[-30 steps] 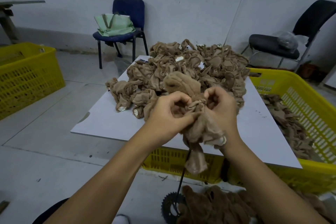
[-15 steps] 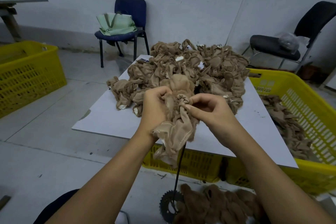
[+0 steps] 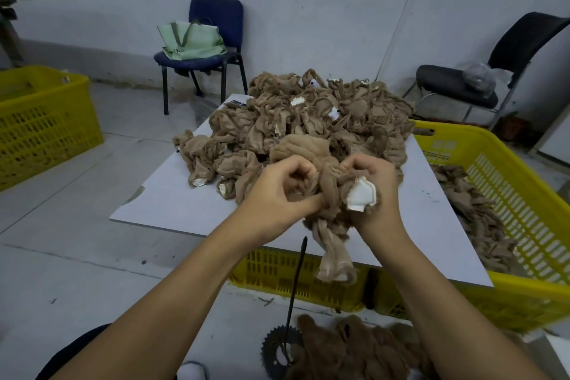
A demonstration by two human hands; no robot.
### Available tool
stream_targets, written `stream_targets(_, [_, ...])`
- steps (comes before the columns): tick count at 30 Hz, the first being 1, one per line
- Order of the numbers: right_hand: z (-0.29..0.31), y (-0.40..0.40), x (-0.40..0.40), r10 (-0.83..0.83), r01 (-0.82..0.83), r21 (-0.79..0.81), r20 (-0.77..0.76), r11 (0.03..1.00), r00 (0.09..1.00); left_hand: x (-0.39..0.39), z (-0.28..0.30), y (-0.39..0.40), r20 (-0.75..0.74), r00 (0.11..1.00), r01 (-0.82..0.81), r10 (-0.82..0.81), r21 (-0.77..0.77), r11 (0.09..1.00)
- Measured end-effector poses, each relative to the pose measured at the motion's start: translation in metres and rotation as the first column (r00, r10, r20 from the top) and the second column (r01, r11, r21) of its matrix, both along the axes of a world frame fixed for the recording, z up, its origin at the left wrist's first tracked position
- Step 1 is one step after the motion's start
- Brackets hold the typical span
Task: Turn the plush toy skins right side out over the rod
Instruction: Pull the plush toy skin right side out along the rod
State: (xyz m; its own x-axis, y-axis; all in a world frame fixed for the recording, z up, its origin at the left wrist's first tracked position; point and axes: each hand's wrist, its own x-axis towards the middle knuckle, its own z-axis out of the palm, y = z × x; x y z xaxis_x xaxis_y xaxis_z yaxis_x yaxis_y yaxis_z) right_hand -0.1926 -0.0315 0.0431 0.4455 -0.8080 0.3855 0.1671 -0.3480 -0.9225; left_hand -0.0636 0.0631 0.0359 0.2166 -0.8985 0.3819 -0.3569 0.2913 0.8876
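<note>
Hands first: both are bunched up on 1 brown plush skin [image 3: 330, 194], held up in front of the white board [image 3: 172, 203]. Left hand [image 3: 277, 191] has its fingers curled in tight, pinching a fold of the fabric. Right hand [image 3: 373, 191] grips the other side, with a white patch of lining poking out against its palm. A leg of the skin dangles down below both wrists.

The rod [image 3: 296, 284] is thin and dark, standing up from a toothed metal disc [image 3: 279, 352] on the floor. Its tip sits just left of the dangling leg, and I can't tell if they touch.

Stuff around: a big pile of inside-out skins [image 3: 308, 120] covers the far half of the board, right behind the hands, so the knuckles hide part of it. The board rests on a yellow crate [image 3: 308, 274], and a 2nd yellow crate [image 3: 505, 194] on the right holds more tan pieces. A 3rd crate [image 3: 43, 120] sits off to the left. Fuzzy brown finished skins [image 3: 354, 348] lie by the disc at the bottom. Back by the wall, a blue chair [image 3: 216, 18] carries a green bag [image 3: 191, 40], and a black chair [image 3: 456, 86] stands on the right.
</note>
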Motion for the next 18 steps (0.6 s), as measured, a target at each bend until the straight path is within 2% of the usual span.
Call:
stream_targets(3, [-0.003,0.009,-0.001,0.071,-0.070,-0.089,0.010,0.994,0.997,0.005,0.004,-0.002,0.028,0.993,-0.114,0.118,-0.124,0.986])
stream_targets(5, [-0.003,0.010,-0.002,0.123,-0.129,-0.100,-0.070,0.987,0.990,0.010,0.005,-0.002,0.009,0.990,-0.136,0.139,-0.168,0.976])
stream_targets(7, [-0.004,0.007,-0.003,0.168,-0.175,-0.051,-0.122,0.983,0.978,0.012,0.007,-0.003,0.012,0.989,-0.143,0.148,-0.177,0.974])
stream_targets(10, [-0.006,0.002,-0.003,0.252,-0.251,0.021,-0.088,0.968,0.964,0.012,0.009,-0.002,0.077,0.979,-0.167,0.187,-0.211,0.963])
stream_targets(13, [-0.006,0.001,-0.002,0.368,-0.362,0.068,-0.106,0.930,0.924,0.015,0.008,-0.005,0.039,0.965,-0.244,0.260,-0.232,0.942])
stream_targets(18, [-0.012,0.004,0.005,0.203,-0.207,-0.018,-0.135,0.978,0.970,0.014,0.002,-0.012,0.074,0.929,-0.345,0.362,-0.175,0.922])
